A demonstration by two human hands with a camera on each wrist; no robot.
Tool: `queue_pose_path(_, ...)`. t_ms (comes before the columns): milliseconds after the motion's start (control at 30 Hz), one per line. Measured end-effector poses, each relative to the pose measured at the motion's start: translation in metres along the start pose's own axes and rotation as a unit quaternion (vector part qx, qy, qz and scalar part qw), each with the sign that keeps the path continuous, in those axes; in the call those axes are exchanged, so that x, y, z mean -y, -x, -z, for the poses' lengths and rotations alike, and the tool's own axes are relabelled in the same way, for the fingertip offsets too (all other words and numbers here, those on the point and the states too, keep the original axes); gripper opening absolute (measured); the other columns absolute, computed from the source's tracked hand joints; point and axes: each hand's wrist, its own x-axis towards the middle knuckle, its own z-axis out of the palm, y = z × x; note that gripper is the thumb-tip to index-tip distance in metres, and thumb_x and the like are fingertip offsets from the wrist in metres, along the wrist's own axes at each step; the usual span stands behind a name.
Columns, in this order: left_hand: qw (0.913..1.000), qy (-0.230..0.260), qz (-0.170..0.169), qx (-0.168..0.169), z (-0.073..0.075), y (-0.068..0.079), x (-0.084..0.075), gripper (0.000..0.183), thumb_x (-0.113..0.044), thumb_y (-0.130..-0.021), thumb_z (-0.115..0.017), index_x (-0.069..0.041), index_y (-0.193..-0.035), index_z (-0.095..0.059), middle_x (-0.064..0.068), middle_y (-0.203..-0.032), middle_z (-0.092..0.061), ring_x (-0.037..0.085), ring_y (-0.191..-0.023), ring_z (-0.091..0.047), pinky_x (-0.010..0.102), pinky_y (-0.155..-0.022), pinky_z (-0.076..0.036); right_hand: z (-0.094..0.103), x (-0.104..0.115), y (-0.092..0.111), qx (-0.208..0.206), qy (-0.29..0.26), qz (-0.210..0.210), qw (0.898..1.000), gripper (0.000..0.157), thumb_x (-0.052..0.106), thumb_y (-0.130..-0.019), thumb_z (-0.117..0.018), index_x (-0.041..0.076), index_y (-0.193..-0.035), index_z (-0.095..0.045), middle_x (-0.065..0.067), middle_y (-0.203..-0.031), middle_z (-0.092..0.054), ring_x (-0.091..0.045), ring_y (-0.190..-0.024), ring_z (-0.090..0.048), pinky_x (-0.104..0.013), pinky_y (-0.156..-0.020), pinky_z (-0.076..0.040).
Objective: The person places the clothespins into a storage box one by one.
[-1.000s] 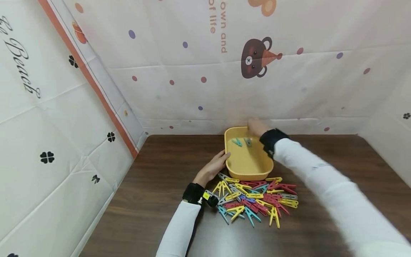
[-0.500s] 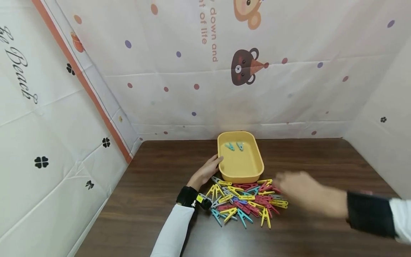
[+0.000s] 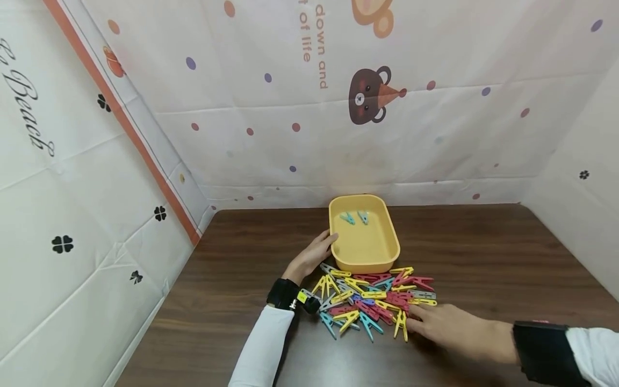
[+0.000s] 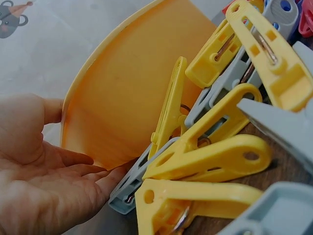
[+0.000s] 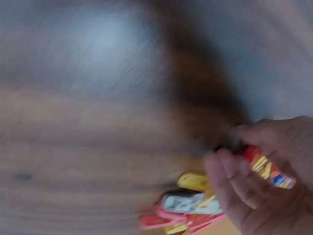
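A yellow plastic tub [image 3: 366, 244] stands on the table with two teal clothespins [image 3: 355, 217] lying at its far end. My left hand [image 3: 311, 257] grips the tub's left side, thumb at the rim and fingers low along the wall in the left wrist view. In front of the tub spreads a pile of clothespins [image 3: 369, 301] in yellow, red, teal, grey and blue. My right hand [image 3: 447, 328] reaches in at the pile's right edge, its fingertips right by a yellow clothespin [image 3: 401, 325]. Thumb and fingers are apart in the blurred right wrist view, with nothing held between them.
The dark wooden table [image 3: 242, 301] extends around the tub and pile. A printed white cloth [image 3: 271, 145] hangs close behind the tub, and more cloth [image 3: 96, 215] lines the left side. Several yellow and grey clothespins [image 4: 210, 156] lie against the tub's near-left corner.
My right hand has left the tub's far right side and come back to the pile's right edge. A second teal clothespin now rests in the tub. My left hand stays on the tub.
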Motion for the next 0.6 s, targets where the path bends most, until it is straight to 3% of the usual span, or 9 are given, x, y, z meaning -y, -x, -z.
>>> queue_pose_path(67,1.0000,0.001,-0.001,-0.001,0.000,-0.001,-0.001,0.066,-0.040,-0.112,-0.038,-0.013,-0.165,-0.011,0.010,-0.172,-0.015,0.028,-0.159,-0.020,0.049,-0.129,-0.022,0.001,-0.005,-0.002,-0.006,-0.002,0.005,1.000,0.031,0.009,-0.086,-0.079,0.021,-0.110,-0.063,-0.001,-0.107,-0.066,-0.008,-0.080,-0.061,-0.025,-0.059,-0.054)
queue_pose_path(400,0.9999,0.006,-0.009,0.000,0.002,-0.003,0.000,0.065,-0.039,-0.112,-0.038,-0.011,-0.165,-0.012,0.012,-0.171,-0.016,0.029,-0.158,-0.021,0.051,-0.128,-0.022,-0.002,-0.016,-0.011,-0.121,0.014,0.004,0.993,0.030,0.013,-0.083,-0.084,0.019,-0.104,-0.065,0.004,-0.094,-0.055,-0.004,-0.075,-0.048,-0.015,-0.053,-0.042)
queue_pose_path(600,1.0000,0.006,-0.004,0.003,0.003,-0.003,0.002,0.066,-0.039,-0.112,-0.039,-0.012,-0.165,-0.012,0.011,-0.171,-0.016,0.029,-0.159,-0.021,0.049,-0.129,-0.023,-0.003,-0.019,-0.013,-0.104,-0.003,0.011,0.994,0.029,0.010,-0.083,-0.083,0.019,-0.105,-0.068,0.003,-0.095,-0.056,-0.004,-0.076,-0.048,-0.015,-0.053,-0.042)
